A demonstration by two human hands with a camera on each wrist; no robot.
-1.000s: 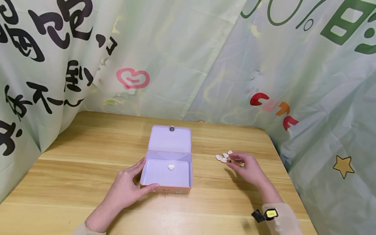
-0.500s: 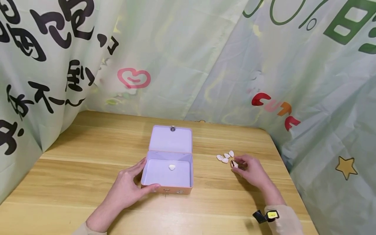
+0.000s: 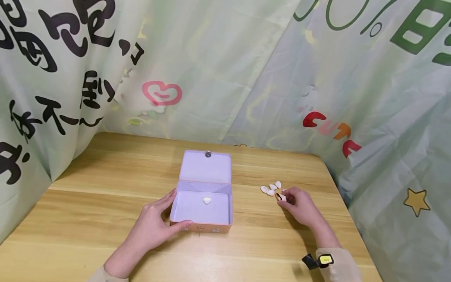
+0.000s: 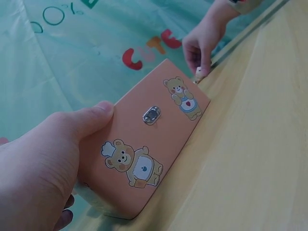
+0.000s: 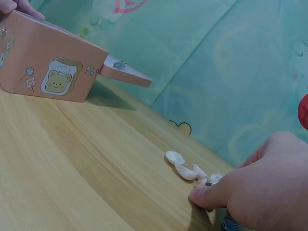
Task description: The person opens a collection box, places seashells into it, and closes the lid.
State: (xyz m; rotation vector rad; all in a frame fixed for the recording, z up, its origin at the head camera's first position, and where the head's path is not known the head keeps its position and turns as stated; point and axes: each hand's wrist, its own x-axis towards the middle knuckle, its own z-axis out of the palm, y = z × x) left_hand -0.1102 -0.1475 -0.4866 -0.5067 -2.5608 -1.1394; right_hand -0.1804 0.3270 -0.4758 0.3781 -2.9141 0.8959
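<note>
In the head view, a small hinged tin box (image 3: 201, 207) stands with its lid (image 3: 205, 167) raised; it is lilac inside, orange-pink with printed bears outside. My left hand (image 3: 149, 225) grips its left side, thumb on the front wall. One white shell (image 3: 206, 200) lies inside. To the right of the box, my right hand (image 3: 302, 205) pinches a small white piece with a dark brown edge (image 3: 281, 197) between thumb and fingers, close over the table. Several white shells (image 5: 185, 172) lie just beyond its fingertips. The fingers partly hide the pinched piece, and I cannot tell its kind.
The wooden table (image 3: 116, 176) reaches back to a pale printed curtain (image 3: 197, 58), which hangs along its far and side edges. A metal clasp (image 4: 151, 115) sticks out on the box front. A dark strap with a yellow-faced device (image 3: 325, 259) sits on the right sleeve.
My right hand has come slightly toward me from the shell pile, and a white-and-brown piece now shows between its fingertips. My left hand keeps its grip on the box.
</note>
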